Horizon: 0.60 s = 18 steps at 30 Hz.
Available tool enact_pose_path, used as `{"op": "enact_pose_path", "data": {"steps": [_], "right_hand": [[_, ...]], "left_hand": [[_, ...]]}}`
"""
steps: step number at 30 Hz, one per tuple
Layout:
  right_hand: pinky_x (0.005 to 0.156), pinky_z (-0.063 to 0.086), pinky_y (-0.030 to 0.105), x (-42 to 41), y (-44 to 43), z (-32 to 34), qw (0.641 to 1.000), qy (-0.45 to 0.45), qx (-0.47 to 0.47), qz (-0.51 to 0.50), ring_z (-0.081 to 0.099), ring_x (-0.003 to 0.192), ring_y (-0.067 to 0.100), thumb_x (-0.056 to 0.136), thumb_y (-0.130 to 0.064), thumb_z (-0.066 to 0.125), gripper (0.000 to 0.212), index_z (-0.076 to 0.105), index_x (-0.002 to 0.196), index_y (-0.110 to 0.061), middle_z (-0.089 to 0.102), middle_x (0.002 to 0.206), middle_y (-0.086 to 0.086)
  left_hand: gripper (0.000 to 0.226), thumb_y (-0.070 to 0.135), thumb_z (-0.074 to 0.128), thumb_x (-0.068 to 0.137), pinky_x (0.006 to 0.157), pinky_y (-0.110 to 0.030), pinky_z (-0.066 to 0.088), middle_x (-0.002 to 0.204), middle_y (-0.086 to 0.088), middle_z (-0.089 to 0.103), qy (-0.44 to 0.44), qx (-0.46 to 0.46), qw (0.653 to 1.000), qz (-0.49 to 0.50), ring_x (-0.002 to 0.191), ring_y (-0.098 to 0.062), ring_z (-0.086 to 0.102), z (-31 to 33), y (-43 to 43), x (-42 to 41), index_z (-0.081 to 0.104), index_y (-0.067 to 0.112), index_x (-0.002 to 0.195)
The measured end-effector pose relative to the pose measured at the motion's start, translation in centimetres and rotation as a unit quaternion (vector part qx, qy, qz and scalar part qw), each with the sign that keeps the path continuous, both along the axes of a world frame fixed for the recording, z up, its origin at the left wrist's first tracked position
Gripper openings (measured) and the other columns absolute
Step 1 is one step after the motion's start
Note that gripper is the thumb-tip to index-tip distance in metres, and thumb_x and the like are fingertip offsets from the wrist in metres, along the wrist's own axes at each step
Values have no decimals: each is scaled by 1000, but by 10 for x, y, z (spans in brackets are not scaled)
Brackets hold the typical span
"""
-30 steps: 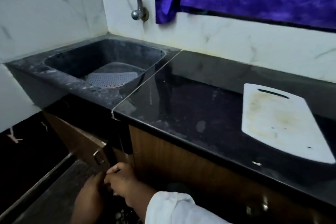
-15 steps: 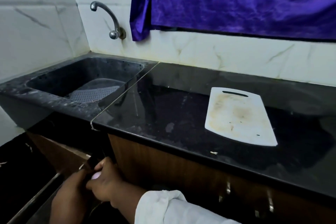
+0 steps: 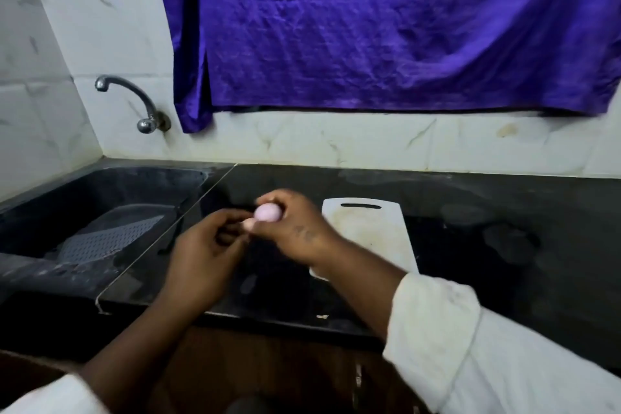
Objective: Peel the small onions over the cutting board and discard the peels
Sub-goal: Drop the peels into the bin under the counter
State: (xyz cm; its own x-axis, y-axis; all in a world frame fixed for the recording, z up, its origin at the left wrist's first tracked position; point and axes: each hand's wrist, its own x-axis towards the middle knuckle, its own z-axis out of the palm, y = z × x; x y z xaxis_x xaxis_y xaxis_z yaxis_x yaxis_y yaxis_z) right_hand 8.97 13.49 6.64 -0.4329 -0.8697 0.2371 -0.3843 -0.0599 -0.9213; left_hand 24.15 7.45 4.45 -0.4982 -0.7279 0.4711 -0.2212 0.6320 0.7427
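Note:
A small pale pink onion (image 3: 267, 212) sits between the fingers and thumb of my right hand (image 3: 295, 228), held above the black counter just left of the white cutting board (image 3: 376, 239). My left hand (image 3: 205, 245) is close beside it on the left, its curled fingertips reaching toward the onion's lower end; whether they touch it is hard to tell. The board lies flat on the counter, stained and bare, its near left corner hidden behind my right wrist.
A dark sink (image 3: 100, 212) with a grey perforated tray (image 3: 111, 239) in it lies to the left, under a wall tap (image 3: 134, 101). The black counter (image 3: 504, 245) stretches right. A purple curtain (image 3: 386, 27) hangs on the back wall. Brown cabinet fronts (image 3: 268, 363) stand below the counter edge.
Both hands rose from below the counter near the cabinet to above the counter, with the onion now held beside the board. The view tilted upward.

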Motion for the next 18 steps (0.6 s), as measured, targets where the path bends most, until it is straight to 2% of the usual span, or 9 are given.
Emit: {"op": "enact_pose_path", "data": {"steps": [2,3,5,8,10,12,15,18], "right_hand": [[99,56,41,-46,12,8,999,12,7,-30,67,106,20,78,-11,83,45,70,121,-13,71,118,7],[101,55,39,-69,19,10,999,13,17,-43,66,111,21,79,-7,80,49,68,126,-12,69,122,6],[102,53,33,-110,34,8,997,28,40,-63,63,115,19,82,-3,76,55,64,135,-13,65,127,3],[103,51,31,-158,45,-4,995,43,56,-77,63,119,19,81,-1,78,64,60,140,-18,64,133,2],[98,52,27,-178,47,-13,995,44,51,-78,64,119,21,79,5,78,67,59,138,-18,65,132,4],[92,54,26,-191,49,-20,995,48,42,-81,65,117,23,78,10,77,63,60,133,-16,67,127,7],[91,57,34,-205,47,-29,995,39,38,-89,67,114,27,77,11,77,54,61,121,-16,69,121,11],[93,58,39,-217,43,-39,994,43,39,-91,68,112,29,76,10,78,46,63,112,-15,70,118,11]], "left_hand": [[28,-3,71,92,71,-30,59,88,-1,76,-3,60,995,-76,76,-17,70,3,-13,-42,74,19,110],[26,-4,69,94,68,-31,58,86,-6,74,-2,95,990,-106,75,-21,67,4,-17,-63,73,15,110],[22,-3,68,96,64,-29,56,81,-5,70,-3,142,980,-138,74,-21,66,4,-23,-100,71,15,107],[16,2,70,95,63,-30,57,81,-4,69,-29,160,975,-152,70,-16,67,2,-33,-145,72,15,105],[15,2,70,95,64,-32,55,80,-5,68,-41,173,972,-154,66,-15,66,2,-39,-166,71,13,105],[16,0,69,96,62,-27,54,82,-6,67,-47,178,971,-154,65,-14,65,0,-42,-184,70,10,108],[21,0,68,96,59,-24,53,83,-6,69,-61,179,969,-159,67,-14,64,-4,-46,-204,69,7,115],[30,-1,69,94,61,-24,53,84,-2,72,-93,180,965,-167,70,-14,65,-10,-50,-221,69,12,122]]}}
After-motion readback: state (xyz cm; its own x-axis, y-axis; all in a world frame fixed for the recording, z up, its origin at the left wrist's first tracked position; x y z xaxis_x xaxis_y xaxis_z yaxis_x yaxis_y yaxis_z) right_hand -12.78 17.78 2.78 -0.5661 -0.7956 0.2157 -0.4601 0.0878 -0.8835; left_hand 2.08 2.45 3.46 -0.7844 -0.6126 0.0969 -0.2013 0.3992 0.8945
